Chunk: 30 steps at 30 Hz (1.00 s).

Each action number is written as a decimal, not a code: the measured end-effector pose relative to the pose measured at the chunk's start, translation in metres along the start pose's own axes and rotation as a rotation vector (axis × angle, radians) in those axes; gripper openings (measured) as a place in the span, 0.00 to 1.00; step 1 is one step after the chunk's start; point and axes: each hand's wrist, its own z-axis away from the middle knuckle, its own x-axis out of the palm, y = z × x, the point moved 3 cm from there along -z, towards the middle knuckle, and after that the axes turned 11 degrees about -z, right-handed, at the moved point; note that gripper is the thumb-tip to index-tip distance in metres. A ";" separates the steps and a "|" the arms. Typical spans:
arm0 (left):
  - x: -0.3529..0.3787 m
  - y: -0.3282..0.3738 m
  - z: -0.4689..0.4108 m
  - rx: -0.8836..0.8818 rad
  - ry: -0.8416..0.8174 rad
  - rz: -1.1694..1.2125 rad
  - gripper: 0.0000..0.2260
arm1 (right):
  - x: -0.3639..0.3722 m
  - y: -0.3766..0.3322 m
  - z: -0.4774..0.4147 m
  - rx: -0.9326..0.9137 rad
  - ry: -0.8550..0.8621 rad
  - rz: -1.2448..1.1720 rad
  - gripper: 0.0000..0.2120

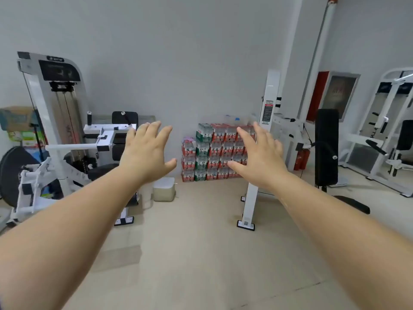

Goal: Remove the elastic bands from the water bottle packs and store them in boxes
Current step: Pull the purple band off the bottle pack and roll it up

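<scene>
Head view: both your arms are stretched forward, nothing in them.
Left hand (pixel 146 153): fingers straight and spread, empty.
Right hand (pixel 259 157): fingers splayed too, empty.
Water bottle packs (pixel 212 153): stacked in rows against the far wall, well apart from you, between the weight machine (pixel 55 97) and the white upright (pixel 269 101).
Elastic bands: too small to make out from here.
Handling: expect heavy packs in slick wrap, so start at the top row with a hand under each end. The bands should be light and stretchy; hook one with a finger.

White weight machine (pixel 55 121), black padded bench (pixel 326 146), red fire extinguishers (pixel 301 159), beige floor (pixel 201 253)
</scene>
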 end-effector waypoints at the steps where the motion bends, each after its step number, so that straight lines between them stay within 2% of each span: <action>1: 0.014 -0.008 -0.015 0.007 -0.033 0.003 0.39 | 0.010 -0.002 -0.018 0.002 -0.007 0.005 0.44; 7: 0.104 -0.042 -0.100 0.028 -0.049 0.032 0.38 | 0.079 0.005 -0.115 0.072 -0.065 0.054 0.44; 13: 0.201 -0.039 -0.171 0.069 -0.105 0.033 0.38 | 0.152 0.031 -0.203 0.103 -0.099 0.024 0.43; 30: 0.457 0.021 -0.456 0.018 -0.181 0.032 0.37 | 0.338 0.205 -0.538 0.125 -0.152 -0.074 0.44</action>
